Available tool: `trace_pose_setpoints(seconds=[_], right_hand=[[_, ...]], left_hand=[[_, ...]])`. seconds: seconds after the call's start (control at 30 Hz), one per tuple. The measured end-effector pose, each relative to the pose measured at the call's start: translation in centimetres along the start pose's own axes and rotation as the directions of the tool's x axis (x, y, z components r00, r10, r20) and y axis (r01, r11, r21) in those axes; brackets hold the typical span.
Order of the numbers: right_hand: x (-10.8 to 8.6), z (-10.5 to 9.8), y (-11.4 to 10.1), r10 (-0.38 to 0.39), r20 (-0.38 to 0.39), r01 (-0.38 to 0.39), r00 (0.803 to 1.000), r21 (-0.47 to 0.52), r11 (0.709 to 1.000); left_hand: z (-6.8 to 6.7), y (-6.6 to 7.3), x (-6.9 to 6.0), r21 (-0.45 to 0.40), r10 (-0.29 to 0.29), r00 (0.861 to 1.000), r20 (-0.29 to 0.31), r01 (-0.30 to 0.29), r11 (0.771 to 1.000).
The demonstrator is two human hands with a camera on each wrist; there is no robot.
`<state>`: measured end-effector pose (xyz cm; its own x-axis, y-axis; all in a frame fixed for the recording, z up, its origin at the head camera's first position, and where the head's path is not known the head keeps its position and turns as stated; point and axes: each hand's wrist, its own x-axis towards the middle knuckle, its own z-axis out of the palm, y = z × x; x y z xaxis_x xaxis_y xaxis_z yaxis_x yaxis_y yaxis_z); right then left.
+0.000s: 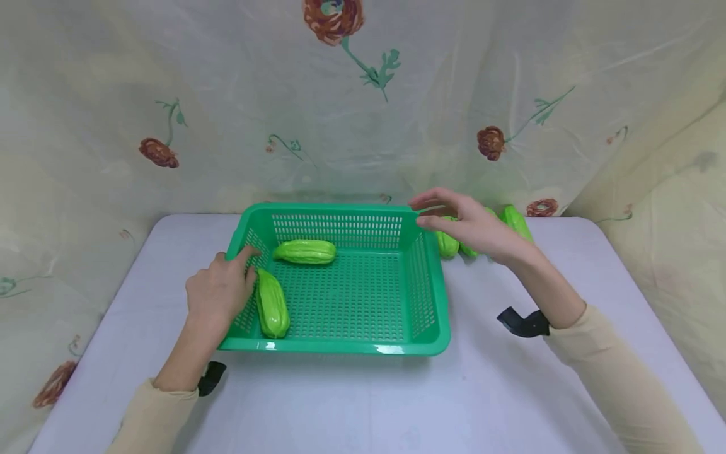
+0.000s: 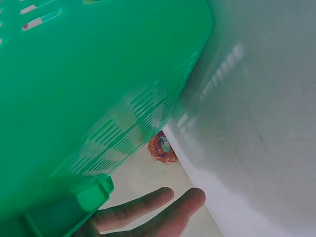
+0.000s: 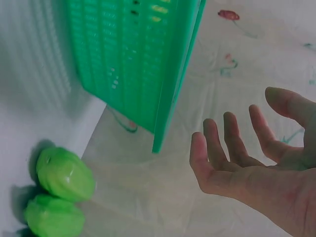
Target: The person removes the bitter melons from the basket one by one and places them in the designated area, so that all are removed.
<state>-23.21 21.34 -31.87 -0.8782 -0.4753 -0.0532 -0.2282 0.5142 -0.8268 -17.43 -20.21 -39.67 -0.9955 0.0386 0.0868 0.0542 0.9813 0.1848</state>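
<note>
Left hand (image 1: 218, 290) clamped on near-left rim of a green slotted plastic basket (image 1: 340, 346); two of its fingers extend outside the wall in the left wrist view. Right hand (image 1: 465, 221) well apart from it, holding nothing, fingers loosely bent and spread near the basket's far right corner.

Two ridged light-green gourds in the basket. The lengthwise gourd (image 1: 273, 306) lies just right of the left thumb, along the side wall; the crosswise gourd (image 1: 306, 252) lies beyond it, right of the left fingertips.

More loose gourds (image 1: 515, 221) on the white-covered table (image 1: 363, 403), outside the basket, below and beside the right hand, which partly hides them. Rose-patterned curtain (image 1: 227, 94) beyond both hands. Beige sleeves (image 1: 618, 378) on both forearms.
</note>
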Motion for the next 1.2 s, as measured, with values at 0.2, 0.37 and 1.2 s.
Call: trace_pose_setpoints(seconds=[0.2, 0.37, 1.2], right_hand=[[1.0, 1.7, -0.8, -0.031, 0.054, 0.031, 0.998, -0.001, 1.0], [2.1, 2.8, -2.1, -0.059, 0.114, 0.058, 0.992, 0.011, 0.998], [10.9, 8.7, -5.4, -0.063, 0.337, 0.038, 0.94, 0.079, 0.996]], left_hand=[[0.2, -0.1, -0.1, -0.002, 0.001, 1.0, -0.013, -0.001, 1.0], [0.2, -0.1, -0.2, -0.001, 0.0, 1.0, -0.011, 0.0, 1.0], [0.1, -0.1, -0.1, -0.007, 0.001, 1.0, -0.011, -0.001, 1.0]])
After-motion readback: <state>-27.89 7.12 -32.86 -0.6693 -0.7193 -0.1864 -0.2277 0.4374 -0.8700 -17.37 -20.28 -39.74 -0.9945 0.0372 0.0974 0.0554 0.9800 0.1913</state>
